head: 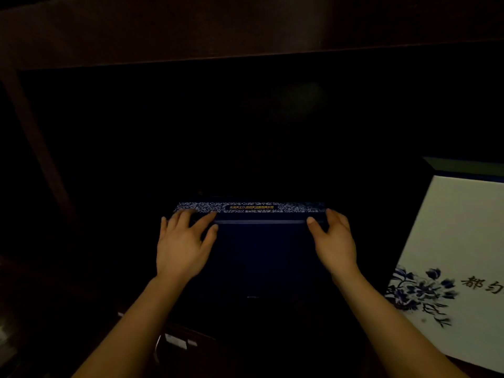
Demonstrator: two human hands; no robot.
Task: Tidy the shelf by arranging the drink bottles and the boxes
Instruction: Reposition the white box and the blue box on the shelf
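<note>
1. Two boxes are noted in the dark shelf (pixel 245 50); the white floral box (pixel 450 241) is stood right of the right hand (pixel 335 241).
2. The dark blue box (pixel 261 255) is found under both hands, its far edge at the fingertips.
3. The left hand (pixel 182 241) is spread flat on it; its right corner is gripped by curled fingers.
4. Judged stiff, smooth, light; side edges are favoured.

You have one view only, from the camera on your head. It faces forward and down into a very dim shelf bay, close enough that your forearms enter from the bottom edge at 5 and 7 o'clock. Your left hand (pixel 185 242) and right hand (pixel 335 241) sit just below centre, on the far end of the dark blue box (pixel 261 257). The wooden shelf frame (pixel 245 31) spans 12 o'clock. The frame edge cuts off the white box (pixel 461 241) at 4 o'clock.
</note>
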